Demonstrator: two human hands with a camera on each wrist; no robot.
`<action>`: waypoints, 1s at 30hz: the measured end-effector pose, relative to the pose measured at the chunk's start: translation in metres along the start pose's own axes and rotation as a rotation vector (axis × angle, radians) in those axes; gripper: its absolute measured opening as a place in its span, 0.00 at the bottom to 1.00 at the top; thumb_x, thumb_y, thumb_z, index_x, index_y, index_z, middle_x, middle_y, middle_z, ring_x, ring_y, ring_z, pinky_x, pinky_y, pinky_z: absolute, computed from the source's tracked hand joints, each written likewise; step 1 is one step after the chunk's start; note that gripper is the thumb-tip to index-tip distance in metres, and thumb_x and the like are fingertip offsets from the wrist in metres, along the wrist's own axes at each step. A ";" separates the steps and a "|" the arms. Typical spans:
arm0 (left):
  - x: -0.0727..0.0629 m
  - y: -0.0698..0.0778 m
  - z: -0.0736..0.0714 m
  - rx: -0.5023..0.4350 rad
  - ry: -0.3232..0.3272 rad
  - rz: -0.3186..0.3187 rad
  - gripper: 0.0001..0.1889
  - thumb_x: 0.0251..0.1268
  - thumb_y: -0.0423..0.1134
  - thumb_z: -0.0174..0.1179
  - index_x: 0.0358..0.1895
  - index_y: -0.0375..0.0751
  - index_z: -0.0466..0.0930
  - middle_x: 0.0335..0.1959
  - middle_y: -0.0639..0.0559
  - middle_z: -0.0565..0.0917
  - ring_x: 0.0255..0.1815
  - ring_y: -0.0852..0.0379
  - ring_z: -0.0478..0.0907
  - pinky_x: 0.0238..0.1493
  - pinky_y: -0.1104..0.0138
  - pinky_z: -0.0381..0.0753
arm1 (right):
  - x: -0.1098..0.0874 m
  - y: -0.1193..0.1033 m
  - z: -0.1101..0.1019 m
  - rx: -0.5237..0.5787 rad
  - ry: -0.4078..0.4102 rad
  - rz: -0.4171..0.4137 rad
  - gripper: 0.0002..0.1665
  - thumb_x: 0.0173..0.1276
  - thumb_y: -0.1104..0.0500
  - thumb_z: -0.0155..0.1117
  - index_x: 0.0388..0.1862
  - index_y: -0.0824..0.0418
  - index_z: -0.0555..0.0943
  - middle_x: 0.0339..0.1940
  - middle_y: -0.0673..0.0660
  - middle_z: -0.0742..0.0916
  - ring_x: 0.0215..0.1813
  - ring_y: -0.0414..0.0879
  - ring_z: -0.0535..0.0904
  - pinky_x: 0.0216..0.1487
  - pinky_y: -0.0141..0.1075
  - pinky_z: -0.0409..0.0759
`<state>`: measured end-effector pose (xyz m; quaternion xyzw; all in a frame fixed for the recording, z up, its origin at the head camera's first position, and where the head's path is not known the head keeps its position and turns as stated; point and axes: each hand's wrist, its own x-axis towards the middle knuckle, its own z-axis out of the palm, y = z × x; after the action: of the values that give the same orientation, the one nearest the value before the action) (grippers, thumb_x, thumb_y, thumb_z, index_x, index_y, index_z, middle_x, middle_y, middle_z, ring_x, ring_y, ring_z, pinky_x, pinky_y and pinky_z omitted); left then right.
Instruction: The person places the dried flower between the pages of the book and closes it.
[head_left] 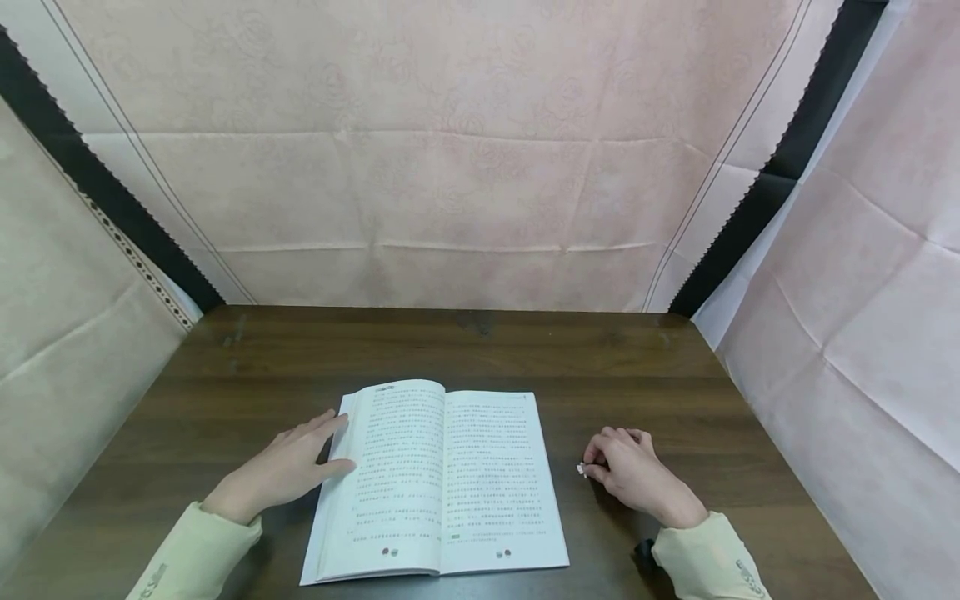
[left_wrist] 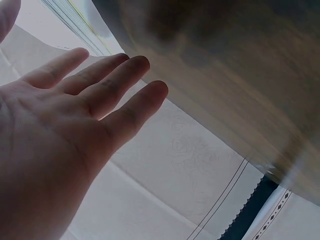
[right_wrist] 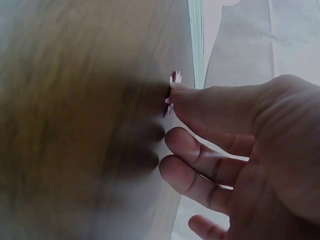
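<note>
Pinching a small pinkish-white piece (head_left: 581,470) beside an open book (head_left: 491,483)

The right hand (head_left: 630,471) angles inward from a pale green sleeve (head_left: 708,554), thumb and fingertips closed on the piece, just above or on the dark table (head_left: 637,375), right of the book. The left hand (head_left: 288,467) has its fingers extended and thumb spread apart, both reaching the book's left edge; whether they press it, I cannot tell.

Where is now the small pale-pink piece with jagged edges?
In the head view, the small pale-pink piece is pinched in the right hand, right of the open white book on the brown wooden table.
</note>
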<state>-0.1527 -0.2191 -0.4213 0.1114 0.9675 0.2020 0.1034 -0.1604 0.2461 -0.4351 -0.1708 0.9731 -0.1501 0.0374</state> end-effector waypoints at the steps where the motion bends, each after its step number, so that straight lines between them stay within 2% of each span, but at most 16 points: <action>1: 0.000 0.000 0.000 0.000 -0.001 0.001 0.44 0.58 0.58 0.66 0.70 0.32 0.64 0.71 0.28 0.61 0.70 0.29 0.58 0.62 0.31 0.55 | 0.000 0.000 0.000 0.001 0.001 -0.003 0.11 0.62 0.57 0.72 0.26 0.48 0.77 0.26 0.40 0.73 0.35 0.39 0.69 0.58 0.59 0.57; 17: 0.001 -0.003 0.003 -0.022 -0.008 0.002 0.45 0.59 0.57 0.66 0.71 0.30 0.62 0.72 0.30 0.61 0.71 0.30 0.57 0.64 0.33 0.54 | -0.001 0.000 0.001 0.002 0.003 -0.018 0.15 0.61 0.58 0.72 0.25 0.47 0.73 0.25 0.40 0.72 0.33 0.39 0.68 0.58 0.59 0.57; 25: 0.003 -0.004 0.002 -0.025 -0.008 0.012 0.45 0.60 0.58 0.64 0.71 0.29 0.61 0.72 0.30 0.61 0.71 0.31 0.58 0.63 0.33 0.56 | 0.005 -0.004 0.000 0.027 -0.023 -0.001 0.14 0.62 0.58 0.71 0.26 0.47 0.74 0.26 0.40 0.73 0.34 0.40 0.69 0.59 0.59 0.56; 30: 0.002 -0.003 0.002 -0.013 -0.007 0.013 0.45 0.61 0.61 0.62 0.71 0.29 0.62 0.72 0.29 0.59 0.72 0.30 0.56 0.63 0.32 0.55 | 0.009 -0.008 -0.003 0.062 0.006 0.012 0.13 0.62 0.58 0.72 0.27 0.49 0.75 0.27 0.42 0.74 0.35 0.42 0.70 0.57 0.57 0.57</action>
<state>-0.1547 -0.2207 -0.4242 0.1180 0.9650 0.2085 0.1064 -0.1666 0.2364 -0.4296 -0.1632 0.9691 -0.1805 0.0405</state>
